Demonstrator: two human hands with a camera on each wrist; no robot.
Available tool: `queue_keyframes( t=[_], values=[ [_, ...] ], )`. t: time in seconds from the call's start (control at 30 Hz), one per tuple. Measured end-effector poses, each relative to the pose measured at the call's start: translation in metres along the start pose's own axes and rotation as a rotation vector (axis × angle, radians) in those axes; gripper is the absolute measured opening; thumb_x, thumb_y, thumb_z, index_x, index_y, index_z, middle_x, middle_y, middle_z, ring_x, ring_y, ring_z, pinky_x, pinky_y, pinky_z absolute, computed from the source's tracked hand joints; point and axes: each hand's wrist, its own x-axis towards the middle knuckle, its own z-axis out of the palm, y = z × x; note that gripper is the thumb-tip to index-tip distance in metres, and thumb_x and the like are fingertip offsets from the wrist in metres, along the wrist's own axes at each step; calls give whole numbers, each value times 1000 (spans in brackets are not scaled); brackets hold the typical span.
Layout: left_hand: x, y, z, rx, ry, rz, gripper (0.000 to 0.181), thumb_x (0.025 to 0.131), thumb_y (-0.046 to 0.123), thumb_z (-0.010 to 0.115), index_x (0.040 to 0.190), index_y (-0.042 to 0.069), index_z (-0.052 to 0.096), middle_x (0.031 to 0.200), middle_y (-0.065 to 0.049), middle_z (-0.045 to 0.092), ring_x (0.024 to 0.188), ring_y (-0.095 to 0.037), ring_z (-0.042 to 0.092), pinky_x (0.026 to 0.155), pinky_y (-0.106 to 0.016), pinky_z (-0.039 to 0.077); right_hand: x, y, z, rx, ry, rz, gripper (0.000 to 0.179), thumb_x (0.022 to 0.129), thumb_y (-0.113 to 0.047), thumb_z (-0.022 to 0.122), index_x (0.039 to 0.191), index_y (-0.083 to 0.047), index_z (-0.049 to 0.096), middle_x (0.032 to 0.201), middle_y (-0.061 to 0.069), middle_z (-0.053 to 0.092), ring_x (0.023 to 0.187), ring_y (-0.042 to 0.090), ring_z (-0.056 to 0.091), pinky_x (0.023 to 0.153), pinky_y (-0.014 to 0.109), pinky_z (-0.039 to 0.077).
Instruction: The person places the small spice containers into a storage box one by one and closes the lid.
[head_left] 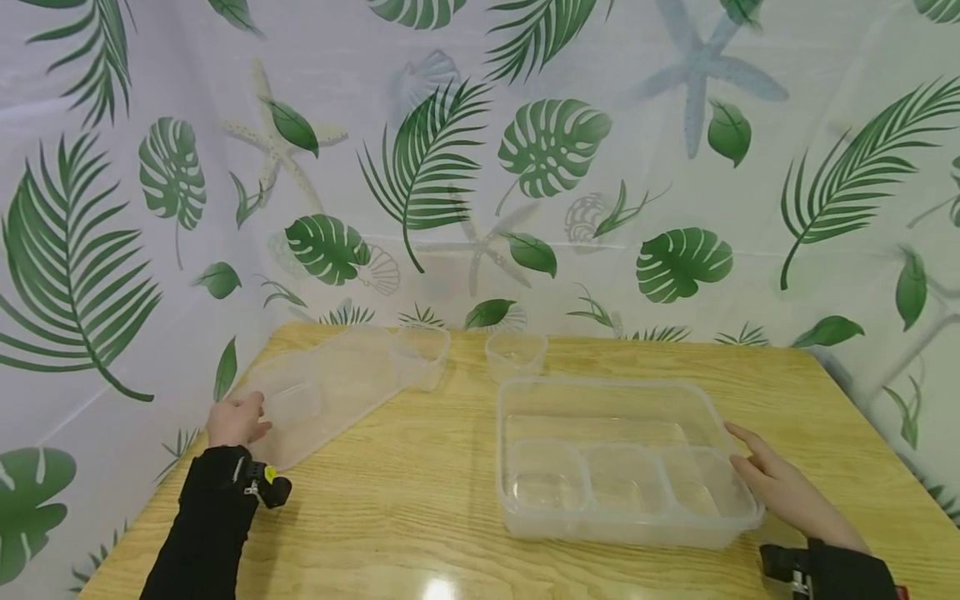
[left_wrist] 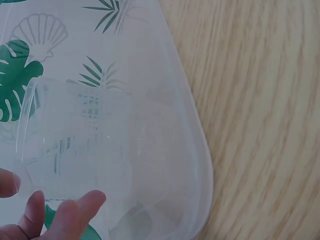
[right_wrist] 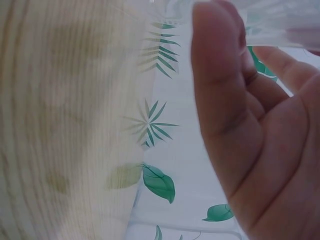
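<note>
On the left side of the table a flat clear plastic lid (head_left: pixel 352 375) lies with a small clear plastic cup (left_wrist: pixel 75 140) on top of it. My left hand (head_left: pixel 236 419) is beside that cup, fingers loosely bent, fingertips right at the cup's edge in the left wrist view. A large clear plastic box (head_left: pixel 630 527) stands right of centre, with several small compartments along its near side. My right hand (head_left: pixel 780 483) holds its right rim, thumb and index finger at the edge. In the right wrist view the other fingers are partly hidden behind the thumb (right_wrist: pixel 220 75).
Two more small clear cups stand toward the back: one cup (head_left: pixel 423 358) by the lid's far end, another cup (head_left: pixel 516 357) just behind the box. A leaf-printed white sheet (head_left: pixel 450 167) rises behind the wooden table (head_left: pixel 390 500) and along its left side.
</note>
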Motion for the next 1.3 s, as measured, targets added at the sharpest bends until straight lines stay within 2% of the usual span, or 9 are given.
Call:
queue_keyframes(
  t=[0.13, 0.3, 0.37, 0.57, 0.63, 0.7, 0.83, 0.97, 1.3],
  values=[
    [3, -2, 0, -9, 12, -27, 47, 90, 27, 37, 112, -12, 51, 118, -28, 46, 76, -20, 64, 67, -27, 51, 0, -1, 0, 4, -4, 1, 60, 98, -32, 30, 141, 0, 4, 119, 38, 36, 101, 45, 46, 69, 44, 44],
    [30, -20, 4, -88, 35, -4, 40, 88, 31, 41, 100, -4, 58, 121, -26, 46, 69, -12, 64, 62, -32, 51, 1, -2, -1, 4, -9, 3, 60, 98, -32, 30, 141, 0, 4, 120, 38, 35, 103, 46, 44, 71, 44, 44],
    [32, -17, 8, -140, 43, 23, 37, 88, 32, 44, 90, -2, 59, 125, -25, 43, 68, -10, 64, 63, -33, 51, 1, -3, -1, 1, -6, 5, 60, 98, -32, 30, 141, 0, 3, 119, 37, 37, 102, 45, 45, 71, 45, 44],
    [4, 25, 30, -209, -20, 184, 27, 90, 18, 43, 79, -5, 51, 120, -22, 46, 84, -25, 63, 72, -30, 50, 2, -1, -2, 2, 1, -4, 59, 98, -31, 30, 141, 1, 4, 115, 35, 41, 100, 43, 48, 70, 46, 45],
    [2, 31, 40, -239, -84, 238, 24, 90, 17, 45, 85, -5, 52, 116, -20, 48, 84, -25, 63, 72, -31, 51, 2, -1, -2, 4, 1, -1, 59, 98, -31, 30, 141, 0, 4, 114, 33, 42, 99, 42, 48, 70, 45, 45],
    [14, 24, 52, -320, -177, 336, 19, 89, 18, 50, 84, 0, 53, 112, -15, 52, 79, -21, 64, 67, -28, 51, 1, -1, -2, 6, 0, 0, 60, 98, -32, 30, 141, 0, 4, 114, 33, 42, 99, 42, 48, 70, 45, 45],
    [-21, 56, 71, -264, -286, 388, 21, 90, 17, 50, 89, -3, 52, 109, -17, 53, 82, -24, 63, 72, -32, 51, 0, -1, -2, 15, 5, -5, 60, 98, -32, 30, 141, 0, 4, 115, 35, 40, 100, 43, 48, 70, 45, 44],
    [-73, 98, 89, -142, -332, 388, 22, 91, 14, 47, 89, -7, 53, 98, -20, 53, 80, -22, 64, 70, -28, 51, 0, 1, -1, 16, 2, -4, 59, 98, -31, 30, 141, 1, 3, 115, 35, 40, 99, 42, 48, 70, 44, 44],
    [-93, 116, 139, -86, -455, 480, 17, 89, 10, 51, 83, -3, 59, 85, -14, 60, 72, -20, 63, 64, -27, 51, 0, 0, 0, 7, 12, 1, 61, 97, -34, 30, 141, 0, 5, 116, 35, 40, 100, 43, 47, 70, 45, 45]
  ],
)
